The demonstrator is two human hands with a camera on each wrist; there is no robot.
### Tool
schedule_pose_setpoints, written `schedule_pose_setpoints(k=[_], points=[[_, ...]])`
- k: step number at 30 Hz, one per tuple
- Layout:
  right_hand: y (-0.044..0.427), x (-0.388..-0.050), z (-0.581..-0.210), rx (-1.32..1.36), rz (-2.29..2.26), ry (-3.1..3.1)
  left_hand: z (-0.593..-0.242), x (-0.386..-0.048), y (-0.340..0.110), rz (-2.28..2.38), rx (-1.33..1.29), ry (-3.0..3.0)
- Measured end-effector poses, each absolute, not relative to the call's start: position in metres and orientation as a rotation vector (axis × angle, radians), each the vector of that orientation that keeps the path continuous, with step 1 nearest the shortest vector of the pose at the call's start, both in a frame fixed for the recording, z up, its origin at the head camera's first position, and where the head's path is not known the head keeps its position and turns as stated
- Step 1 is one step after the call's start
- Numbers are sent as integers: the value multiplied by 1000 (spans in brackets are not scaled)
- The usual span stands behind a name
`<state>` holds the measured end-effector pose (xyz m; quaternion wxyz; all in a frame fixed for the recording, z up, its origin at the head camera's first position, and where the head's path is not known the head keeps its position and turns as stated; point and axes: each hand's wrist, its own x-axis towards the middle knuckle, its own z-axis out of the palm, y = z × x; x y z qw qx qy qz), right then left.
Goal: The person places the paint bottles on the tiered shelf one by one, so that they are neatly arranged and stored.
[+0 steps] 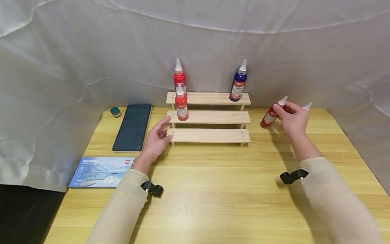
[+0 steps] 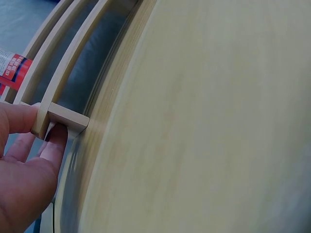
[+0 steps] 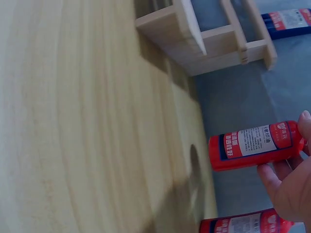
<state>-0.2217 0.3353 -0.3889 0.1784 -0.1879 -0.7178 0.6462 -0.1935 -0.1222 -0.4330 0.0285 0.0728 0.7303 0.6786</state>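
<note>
From my remote station, I see my right hand [image 1: 294, 118] pinching a tilted red bottle [image 1: 269, 117] right of the three-tier rack [image 1: 210, 136], nozzle pointing up and rightward. My left hand [image 1: 156, 140] grips the rack's left end. I count four red bottles, the pinched one included, and one blue bottle [image 1: 238, 87].

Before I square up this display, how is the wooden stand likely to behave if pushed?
The wooden stand should feel stiff, as its slats look like solid wood. It is probably light for its size, given its thin, open frame, so it may slide easily. A sharp push could tip the tall, narrow blue bottle on the top tier.
</note>
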Motion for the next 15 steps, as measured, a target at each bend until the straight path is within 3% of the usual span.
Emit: schedule_pose_setpoints(k=[15], points=[[315,-207,-350,-392,1863,-2022,-436,-195,-124,2093,240,2257]])
